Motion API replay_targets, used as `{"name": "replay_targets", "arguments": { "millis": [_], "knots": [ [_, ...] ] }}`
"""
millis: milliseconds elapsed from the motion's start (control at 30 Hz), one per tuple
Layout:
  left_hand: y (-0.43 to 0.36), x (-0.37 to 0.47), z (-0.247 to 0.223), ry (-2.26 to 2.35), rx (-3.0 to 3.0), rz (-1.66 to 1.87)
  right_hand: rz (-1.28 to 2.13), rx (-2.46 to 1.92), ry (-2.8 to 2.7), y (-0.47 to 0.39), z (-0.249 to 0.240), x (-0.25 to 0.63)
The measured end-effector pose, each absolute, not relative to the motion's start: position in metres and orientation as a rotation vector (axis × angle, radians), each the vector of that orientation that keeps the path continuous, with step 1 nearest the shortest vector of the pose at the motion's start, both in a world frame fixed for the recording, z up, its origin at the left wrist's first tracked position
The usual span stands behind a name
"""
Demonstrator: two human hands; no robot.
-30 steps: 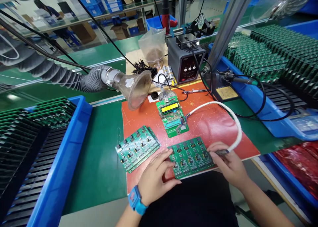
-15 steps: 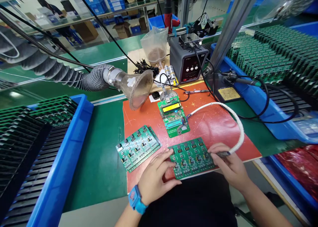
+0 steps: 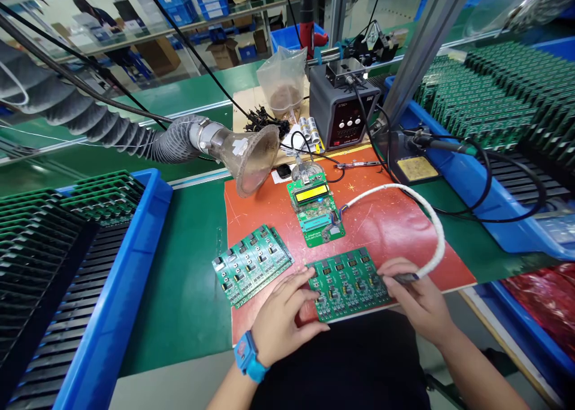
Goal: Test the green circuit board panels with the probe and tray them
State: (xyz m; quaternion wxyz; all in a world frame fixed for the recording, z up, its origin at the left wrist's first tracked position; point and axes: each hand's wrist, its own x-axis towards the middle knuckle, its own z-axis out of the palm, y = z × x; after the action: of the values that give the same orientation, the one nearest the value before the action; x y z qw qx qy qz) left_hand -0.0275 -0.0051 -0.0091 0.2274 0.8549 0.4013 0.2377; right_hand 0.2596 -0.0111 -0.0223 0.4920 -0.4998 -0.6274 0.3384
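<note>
Resting the left hand (image 3: 285, 315), fingers spread, on the left end of a green circuit board (image 3: 350, 289), flat on a red mat (image 3: 377, 218) at the near edge of the bench (image 3: 182, 290). Gripping in the right hand (image 3: 417, 299) a dark probe (image 3: 405, 278) on a white cable (image 3: 431, 217), close to the board's right end, any contact hidden. Farther from that edge, wired to the cable: a display board (image 3: 314, 207), screen (image 3: 311, 193) lit yellow; leftward, stacked boards (image 3: 251, 267).

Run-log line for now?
left hand: touching rectangular green circuit board, left side | right hand: holding white-sleeved cable by dark end | green yellow-screen board: beyond
</note>
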Motion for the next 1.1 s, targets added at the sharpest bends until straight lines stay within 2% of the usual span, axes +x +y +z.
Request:
{"name": "replay_targets", "arguments": {
  "millis": [1100],
  "knots": [
    [-0.003, -0.028, -0.006, 1.085, 2.324, 0.668, 0.891, -1.282, -1.444, -0.016, -0.016, 0.244]
  ]
}}
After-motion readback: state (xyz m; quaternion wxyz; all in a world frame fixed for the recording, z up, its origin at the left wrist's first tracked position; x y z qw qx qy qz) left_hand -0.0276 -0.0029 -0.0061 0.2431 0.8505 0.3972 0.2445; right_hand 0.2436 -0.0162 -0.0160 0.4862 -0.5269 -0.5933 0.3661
